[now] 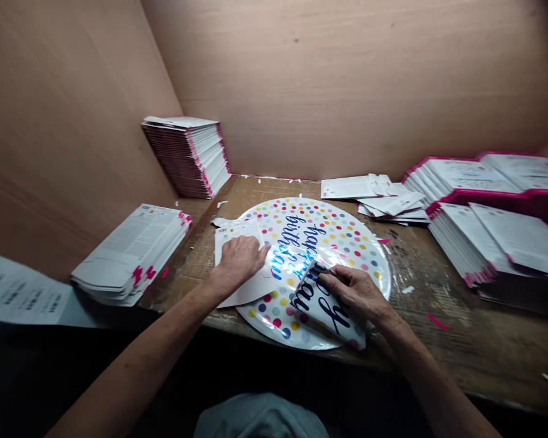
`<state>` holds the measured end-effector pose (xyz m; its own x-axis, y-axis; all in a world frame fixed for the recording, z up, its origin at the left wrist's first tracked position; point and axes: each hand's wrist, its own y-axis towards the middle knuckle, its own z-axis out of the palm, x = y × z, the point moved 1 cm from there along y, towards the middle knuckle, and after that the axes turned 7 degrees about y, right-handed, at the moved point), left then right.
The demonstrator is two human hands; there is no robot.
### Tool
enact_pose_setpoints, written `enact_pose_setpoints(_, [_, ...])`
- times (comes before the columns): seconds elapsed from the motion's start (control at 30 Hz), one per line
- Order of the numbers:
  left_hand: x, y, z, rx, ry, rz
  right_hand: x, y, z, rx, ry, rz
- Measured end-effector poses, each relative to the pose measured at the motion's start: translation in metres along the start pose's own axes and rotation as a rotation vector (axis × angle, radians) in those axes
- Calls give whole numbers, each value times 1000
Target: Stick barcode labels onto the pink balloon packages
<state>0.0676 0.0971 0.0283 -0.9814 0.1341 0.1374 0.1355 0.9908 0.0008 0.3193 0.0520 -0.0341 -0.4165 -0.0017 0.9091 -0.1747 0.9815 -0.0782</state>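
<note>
A flat round foil balloon (292, 210), white with coloured dots and dark blue "happy birthday" lettering, lies in front of me. On its left side rests a white printed card (242, 292). My left hand (243, 258) is closed with fingers curled, holding the card down against the foil; its fingertips are partly hidden. My right hand (358, 289) pinches a folded foil flap (333, 313) with more dark lettering, at the balloon's lower right. The flap is lifted off the dotted surface and curls over. Whether it belongs to the same balloon or a second one, I cannot tell.
Stacked white and pink cards (132, 252) lie at the left, with a taller stack (189, 155) behind. Loose cards (393, 201) and more stacks (475, 243) are at the right. Wooden panels (347, 85) wall the worn brown tabletop (420, 328). A printed sheet (22, 289) hangs at far left.
</note>
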Motion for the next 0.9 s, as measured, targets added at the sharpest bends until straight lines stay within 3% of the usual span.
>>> enact_pose_setpoints(0.13, [25, -7, 27, 25, -41, 174, 14, -2, 10, 42, -65, -16])
enact_pose_setpoints(0.27, [48, -18, 48, 33, -11, 383, 42, 22, 49, 108, -240, -172])
enact_pose_setpoints(0.4, [45, -21, 59, 32, 71, 467, 56, 46, 96, 180, -521, -194])
enact_pose_setpoints(0.5, [41, -19, 61, 39, 127, 478, 55, 53, 114, 175, -649, -137])
enact_pose_setpoints(0.7, [41, -18, 46, -11, 151, 480, 59, 50, 111, -35, -679, -59])
enact_pose_setpoints(0.9, [31, -25, 27, -90, 99, 532, 56, 53, 105, -79, -670, -39])
